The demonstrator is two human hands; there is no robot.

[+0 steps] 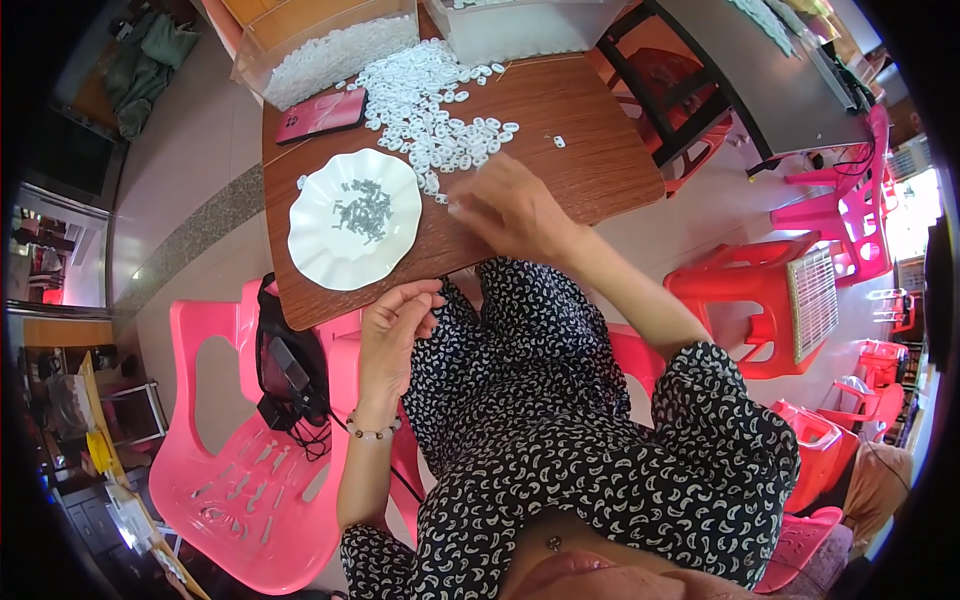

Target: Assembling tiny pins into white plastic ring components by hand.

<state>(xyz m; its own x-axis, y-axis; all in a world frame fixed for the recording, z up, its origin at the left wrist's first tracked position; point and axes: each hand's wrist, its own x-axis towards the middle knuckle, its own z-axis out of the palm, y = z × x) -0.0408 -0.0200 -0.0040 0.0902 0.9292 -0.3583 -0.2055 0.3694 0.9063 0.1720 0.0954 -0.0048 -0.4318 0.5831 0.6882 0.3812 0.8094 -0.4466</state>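
My left hand (398, 322) is at the table's near edge, just below a white scalloped plate (318, 254). Its thumb and fingers are pressed together; whatever they may hold is too small to make out. Many short grey pin-like metal pieces (364, 212) lie in the middle of the plate. Over the table, to the right of the plate, is my right hand (515, 212), close to the near end of a pile of small white oval pieces with holes (440, 135). Motion blurs its fingertips, which point down and left, so their grip does not show.
A pink phone (322, 116) lies beside the pile on the brown table (585, 180). Two clear bins (530, 35) stand at the far edge, the left one full of white pieces. A single white piece (559, 142) lies apart. Pink chair (235, 490) at left; red stool (745, 300) at right.
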